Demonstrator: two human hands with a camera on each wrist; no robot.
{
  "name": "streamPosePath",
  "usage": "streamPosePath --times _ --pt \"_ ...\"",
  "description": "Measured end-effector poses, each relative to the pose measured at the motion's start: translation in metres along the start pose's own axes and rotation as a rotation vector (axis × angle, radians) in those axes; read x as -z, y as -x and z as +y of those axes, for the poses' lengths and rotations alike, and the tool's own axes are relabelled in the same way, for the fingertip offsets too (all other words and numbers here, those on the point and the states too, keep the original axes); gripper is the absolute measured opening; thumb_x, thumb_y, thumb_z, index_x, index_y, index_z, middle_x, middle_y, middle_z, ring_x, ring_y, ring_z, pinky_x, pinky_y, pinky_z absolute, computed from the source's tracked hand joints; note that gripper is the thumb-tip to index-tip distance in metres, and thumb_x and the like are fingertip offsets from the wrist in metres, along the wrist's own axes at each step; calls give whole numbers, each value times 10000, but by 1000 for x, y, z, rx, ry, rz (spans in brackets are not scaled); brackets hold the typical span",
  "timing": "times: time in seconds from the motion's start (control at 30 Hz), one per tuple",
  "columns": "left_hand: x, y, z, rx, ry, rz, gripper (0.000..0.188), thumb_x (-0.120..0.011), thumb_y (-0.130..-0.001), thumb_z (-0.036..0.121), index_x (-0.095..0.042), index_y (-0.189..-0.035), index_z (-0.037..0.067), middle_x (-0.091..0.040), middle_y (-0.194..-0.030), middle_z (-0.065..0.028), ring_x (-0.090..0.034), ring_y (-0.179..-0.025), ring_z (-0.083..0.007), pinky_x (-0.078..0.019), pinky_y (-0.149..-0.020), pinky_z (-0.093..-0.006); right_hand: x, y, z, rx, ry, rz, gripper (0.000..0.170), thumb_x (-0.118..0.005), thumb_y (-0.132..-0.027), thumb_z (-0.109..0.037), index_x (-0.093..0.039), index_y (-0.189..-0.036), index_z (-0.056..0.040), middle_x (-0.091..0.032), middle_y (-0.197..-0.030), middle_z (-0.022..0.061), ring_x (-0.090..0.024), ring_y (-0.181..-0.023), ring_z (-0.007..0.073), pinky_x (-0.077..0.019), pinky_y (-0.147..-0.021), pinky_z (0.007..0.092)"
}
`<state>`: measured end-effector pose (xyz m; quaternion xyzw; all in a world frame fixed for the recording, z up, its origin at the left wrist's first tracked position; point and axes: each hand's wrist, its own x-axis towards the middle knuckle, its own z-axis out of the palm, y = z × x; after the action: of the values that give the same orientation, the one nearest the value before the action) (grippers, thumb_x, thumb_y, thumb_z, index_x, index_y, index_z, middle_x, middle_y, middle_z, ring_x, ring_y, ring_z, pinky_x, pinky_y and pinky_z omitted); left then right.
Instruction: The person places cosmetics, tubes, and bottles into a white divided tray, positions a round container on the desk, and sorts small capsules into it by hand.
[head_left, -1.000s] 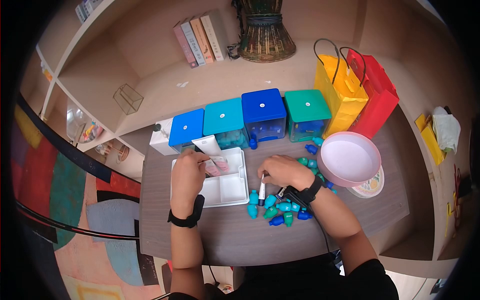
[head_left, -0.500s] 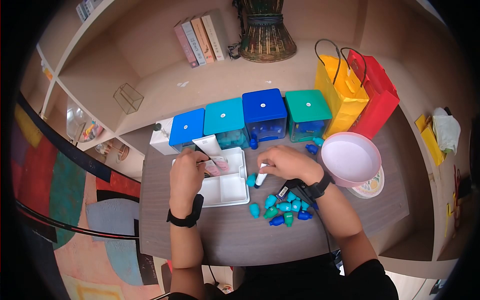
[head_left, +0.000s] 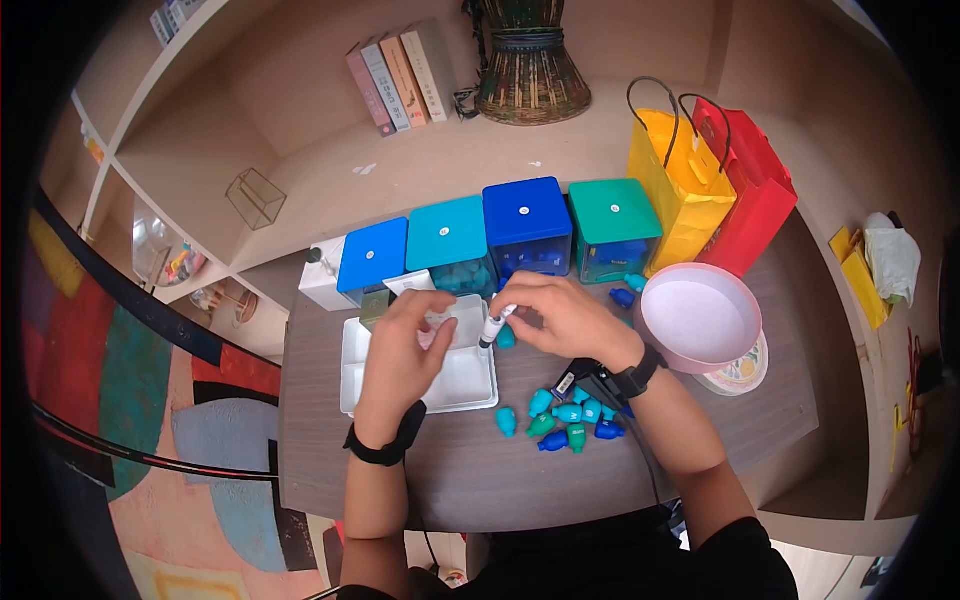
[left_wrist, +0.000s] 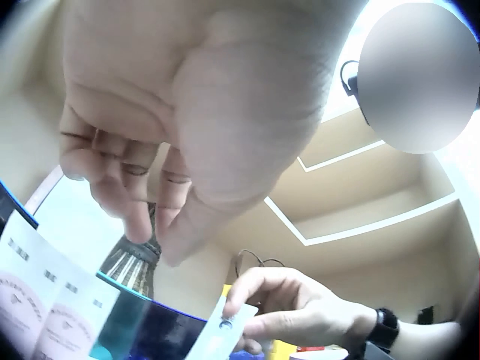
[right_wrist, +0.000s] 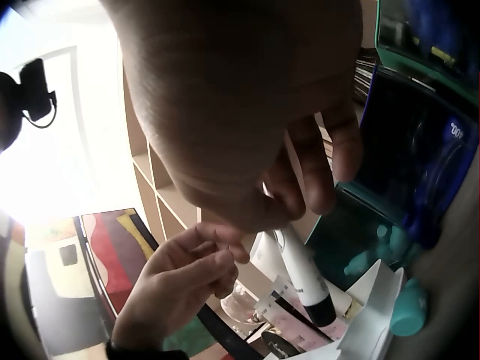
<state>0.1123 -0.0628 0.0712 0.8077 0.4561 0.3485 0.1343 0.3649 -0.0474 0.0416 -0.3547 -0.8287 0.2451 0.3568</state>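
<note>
My right hand pinches a small white tube with a dark cap between thumb and fingers. It holds the tube, cap end down, over the right rim of the white divided tray. My left hand hovers over the tray with fingers relaxed and thumb apart, holding nothing. Pink-and-white printed packets stand in the tray's back part, and a larger white tube rises behind the left hand. Just right of the tray lies a teal bottle-shaped piece, near the right hand.
Several teal, green and blue bottle-shaped pieces lie in front of the right wrist. Lidded boxes, one with a dark blue lid, line the back. A pink round container and a yellow paper bag stand to the right.
My right hand has lifted the tube up and left to the tray's edge; a teal piece beside it has shifted away from me. My left hand has moved right and its fingers have spread.
</note>
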Motion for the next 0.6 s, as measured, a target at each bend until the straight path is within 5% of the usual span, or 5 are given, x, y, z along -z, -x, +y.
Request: streamPosePath --times 0.1,0.2,0.33,0.4,0.6 --pt "-13 2 9 -65 180 -64 593 -782 -877 -5 -612 -1440 71 -746 -1139 -90 -623 -745 -142 -492 -657 -290 -7 0 3 120 -55 98 131 -685 -921 -49 -702 -1050 -69 -693 -1020 103 -703 -861 344 -552 -751 426" --pt "-22 4 18 -5 244 -88 581 -780 -883 -5 -622 -1437 63 -747 -1135 -87 -617 -730 -139 -492 -656 -282 -8 -1 -5 118 -97 75 113 -696 -912 -31 -678 -1019 -62 -690 -1021 110 -702 -874 350 -553 -753 424" --pt "-19 2 11 -63 101 -29 361 -786 -879 -3 -727 -1231 52 -743 -1058 -119 -638 -704 -246 -530 -644 -350 -5 0 -8 73 -94 25 151 -712 -906 -13 -637 -1032 -48 -692 -1025 119 -714 -896 343 -560 -759 426" --pt "-18 1 9 -39 69 21 314 -793 -871 0 -744 -1177 52 -740 -1035 -116 -640 -726 -251 -531 -658 -360 -2 -1 -10 -68 -209 20 204 -721 -904 2 -606 -1067 -41 -705 -1023 130 -729 -922 335 -571 -768 423" --pt "-20 -2 -13 -86 -121 187 235 -825 -821 21 -801 -1046 83 -710 -1110 -71 -630 -914 -257 -507 -751 -377 5 2 10 -23 -88 62 225 -744 -911 -19 -624 -1100 -33 -713 -1031 99 -723 -837 244 -580 -718 357"
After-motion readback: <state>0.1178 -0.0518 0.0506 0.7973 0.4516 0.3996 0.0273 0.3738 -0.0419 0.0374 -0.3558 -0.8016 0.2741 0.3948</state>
